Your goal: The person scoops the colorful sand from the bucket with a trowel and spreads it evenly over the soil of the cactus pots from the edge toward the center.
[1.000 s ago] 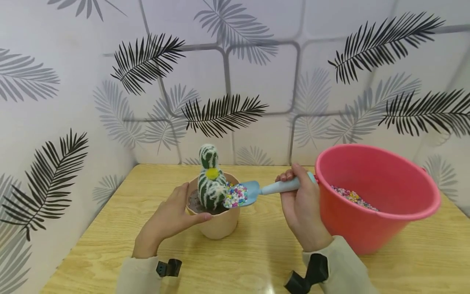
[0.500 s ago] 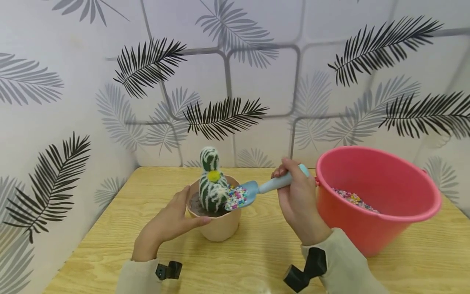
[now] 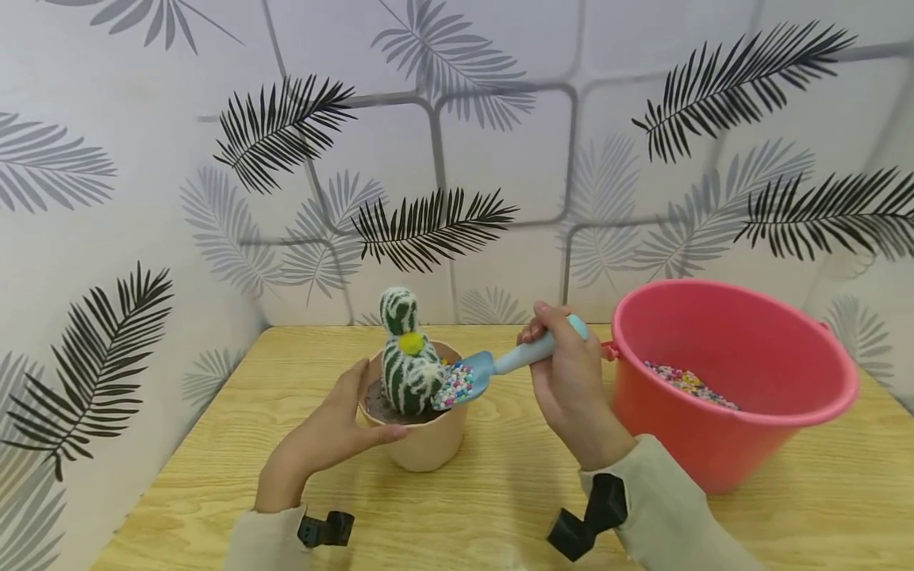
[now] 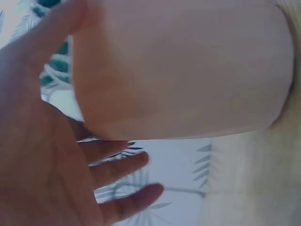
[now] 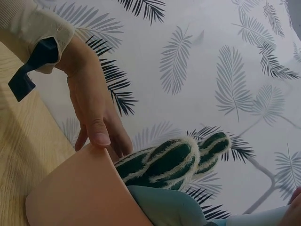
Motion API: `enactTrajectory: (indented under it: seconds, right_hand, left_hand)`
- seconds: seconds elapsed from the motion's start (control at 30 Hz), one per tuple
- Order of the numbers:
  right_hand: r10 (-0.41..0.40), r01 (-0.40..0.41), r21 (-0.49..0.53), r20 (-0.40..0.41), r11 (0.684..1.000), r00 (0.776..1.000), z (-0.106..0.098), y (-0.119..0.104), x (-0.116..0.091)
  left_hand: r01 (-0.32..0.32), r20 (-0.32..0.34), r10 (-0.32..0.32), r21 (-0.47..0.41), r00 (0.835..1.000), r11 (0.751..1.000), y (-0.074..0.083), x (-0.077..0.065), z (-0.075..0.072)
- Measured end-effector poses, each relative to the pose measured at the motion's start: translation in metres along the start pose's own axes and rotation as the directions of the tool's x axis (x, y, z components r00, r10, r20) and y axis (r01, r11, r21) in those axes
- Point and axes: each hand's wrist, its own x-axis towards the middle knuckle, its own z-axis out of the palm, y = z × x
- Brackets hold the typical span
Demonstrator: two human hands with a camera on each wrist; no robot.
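Observation:
A toy cactus, dark green with white fuzz and a yellow tuft, stands in a peach flowerpot with dark filling. My left hand holds the pot at its left side, thumb over the near rim; several fingers stick out loosely in the left wrist view. My right hand grips the handle of a light blue hand trowel. Small multicoloured beads lie on its blade, whose tip dips over the pot's right rim beside the cactus. In the right wrist view, the trowel's blade overlaps the rim.
To the right stands a big pink bucket, close to my right forearm, with more coloured beads inside. The wooden table backs onto a wall with a feather pattern.
My right hand has shifted left and slightly up, tilting the trowel more steeply down toward the pot. The left hand keeps its hold on the flowerpot.

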Motion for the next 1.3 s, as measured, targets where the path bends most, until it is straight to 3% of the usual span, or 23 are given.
enactTrajectory:
  seconds: [0.13,0.47,0.73,1.07,1.13,1.3]
  right_hand:
    - [0.01,-0.009,-0.015,0.023,1.0,1.0,0.002,-0.001,0.001]
    - [0.04,-0.035,-0.064,0.069,0.997,0.997,0.007,-0.01,0.006]
    - [0.071,-0.064,-0.089,0.079,0.994,0.994,0.008,-0.011,0.006]
    - [0.057,-0.048,-0.127,0.06,0.991,0.997,0.011,-0.006,0.007]
    - [0.056,-0.048,-0.139,0.06,0.989,0.997,0.012,-0.007,0.007]
    - [0.058,-0.048,-0.151,0.06,0.987,0.997,0.013,-0.011,0.007]
  left_hand:
    - [-0.04,0.011,0.041,-0.028,0.999,0.999,-0.005,0.003,0.003]
    - [-0.013,-0.057,0.021,0.127,0.998,0.992,0.006,0.0,0.003]
    - [0.007,-0.02,-0.006,0.062,1.0,0.998,0.005,-0.004,-0.001]
    - [0.01,-0.076,0.01,0.267,0.997,0.964,0.02,-0.005,0.004]
    - [0.007,-0.062,0.009,0.24,0.998,0.971,0.02,-0.005,0.003]
    - [0.018,0.015,-0.019,0.05,1.0,0.999,0.009,-0.005,-0.005]
